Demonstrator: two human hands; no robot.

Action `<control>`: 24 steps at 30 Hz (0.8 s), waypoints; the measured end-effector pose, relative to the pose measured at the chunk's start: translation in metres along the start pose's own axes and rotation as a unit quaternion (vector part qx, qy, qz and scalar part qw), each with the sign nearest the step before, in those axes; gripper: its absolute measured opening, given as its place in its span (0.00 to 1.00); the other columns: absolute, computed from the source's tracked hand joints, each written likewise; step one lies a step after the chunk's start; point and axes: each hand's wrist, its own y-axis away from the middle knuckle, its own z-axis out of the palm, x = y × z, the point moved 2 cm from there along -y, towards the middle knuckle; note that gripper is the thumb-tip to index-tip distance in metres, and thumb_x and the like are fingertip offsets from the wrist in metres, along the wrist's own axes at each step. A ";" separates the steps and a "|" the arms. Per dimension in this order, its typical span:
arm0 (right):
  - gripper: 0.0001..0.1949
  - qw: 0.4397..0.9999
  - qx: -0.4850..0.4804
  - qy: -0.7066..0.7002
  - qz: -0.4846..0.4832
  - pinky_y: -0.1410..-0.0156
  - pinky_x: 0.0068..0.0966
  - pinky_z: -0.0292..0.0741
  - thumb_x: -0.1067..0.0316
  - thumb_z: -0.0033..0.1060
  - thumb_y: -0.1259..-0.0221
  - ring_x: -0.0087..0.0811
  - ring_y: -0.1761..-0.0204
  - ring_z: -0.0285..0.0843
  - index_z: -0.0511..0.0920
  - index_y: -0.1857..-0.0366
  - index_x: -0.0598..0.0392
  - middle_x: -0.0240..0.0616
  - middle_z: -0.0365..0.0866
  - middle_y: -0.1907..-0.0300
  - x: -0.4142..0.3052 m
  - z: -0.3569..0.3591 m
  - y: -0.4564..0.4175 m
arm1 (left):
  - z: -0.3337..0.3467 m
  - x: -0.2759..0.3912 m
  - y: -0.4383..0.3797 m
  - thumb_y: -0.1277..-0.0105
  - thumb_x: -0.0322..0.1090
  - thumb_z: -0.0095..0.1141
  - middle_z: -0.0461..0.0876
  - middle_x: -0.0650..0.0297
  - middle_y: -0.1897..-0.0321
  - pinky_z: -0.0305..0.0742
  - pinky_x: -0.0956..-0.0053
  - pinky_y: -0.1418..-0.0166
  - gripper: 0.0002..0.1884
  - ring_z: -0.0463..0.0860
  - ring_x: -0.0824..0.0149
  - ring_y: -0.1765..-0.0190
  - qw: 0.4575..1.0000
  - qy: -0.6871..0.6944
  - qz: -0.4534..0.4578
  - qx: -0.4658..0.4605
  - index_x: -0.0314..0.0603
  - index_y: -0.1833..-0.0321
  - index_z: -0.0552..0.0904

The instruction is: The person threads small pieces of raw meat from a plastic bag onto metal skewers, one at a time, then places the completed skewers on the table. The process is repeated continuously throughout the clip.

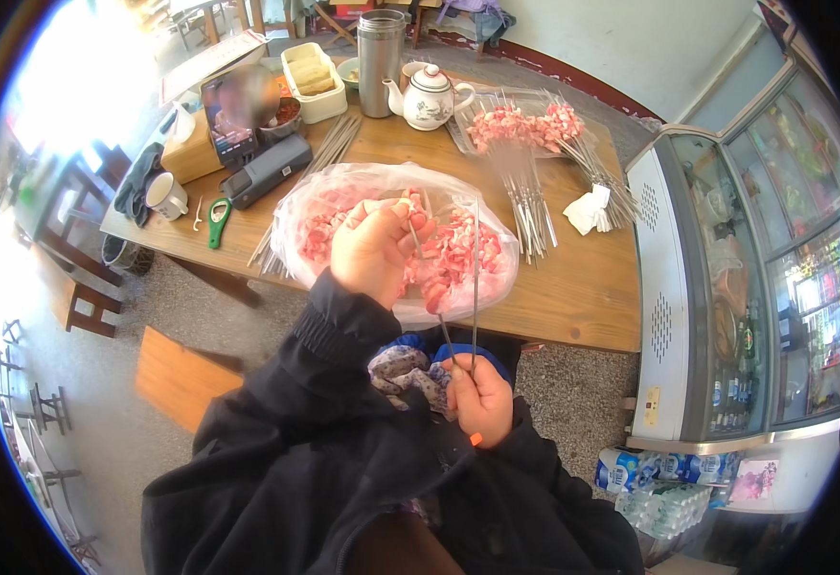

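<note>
My right hand (481, 399) grips the lower ends of two thin metal skewers. One bare skewer (476, 280) points straight up, apart from the other. The second skewer (447, 338) leans left and carries raw meat (435, 297) partway along it. Near that skewer's upper end, my left hand (373, 248) pinches a small piece of raw meat (414, 208) between thumb and fingers. Both skewers cross in front of a clear plastic bag (391, 172), spread wide and holding chopped raw meat (467, 248). My left hand covers part of the bag's contents.
Loaded skewers (520, 129) lie on a tray at the wooden table's (571, 302) far right, beside a crumpled tissue (589, 210). Bare skewers (334, 144) lie left of the bag. Behind stand a teapot (427, 100), steel flask (382, 72) and phone (229, 122). A glass-door fridge (722, 287) flanks the table.
</note>
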 end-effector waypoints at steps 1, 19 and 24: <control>0.09 1.000 -0.002 0.003 -0.002 0.67 0.17 0.69 0.70 0.49 0.23 0.16 0.75 0.70 0.78 0.49 0.63 0.28 0.75 0.77 0.001 0.000 0.000 | -0.001 -0.001 0.000 0.31 0.25 0.57 0.84 0.63 0.62 0.81 0.67 0.42 0.01 0.84 0.67 0.58 1.000 0.001 0.002 0.000 0.39 0.60 0.80; 0.09 0.998 -0.038 -0.036 -0.027 0.72 0.14 0.60 0.69 0.46 0.20 0.13 0.78 0.61 0.75 0.46 0.59 0.27 0.72 0.77 -0.006 0.010 -0.005 | -0.005 -0.008 0.003 0.32 0.23 0.56 0.82 0.61 0.66 0.80 0.66 0.46 0.07 0.84 0.65 0.60 0.999 -0.021 0.006 0.027 0.43 0.67 0.75; 0.09 0.999 -0.033 -0.037 -0.014 0.71 0.16 0.62 0.70 0.47 0.21 0.15 0.77 0.63 0.76 0.47 0.59 0.28 0.71 0.77 -0.016 0.001 -0.010 | -0.003 -0.010 0.008 0.34 0.22 0.56 0.81 0.62 0.65 0.78 0.66 0.44 0.06 0.83 0.63 0.56 0.999 -0.034 -0.009 0.004 0.44 0.65 0.75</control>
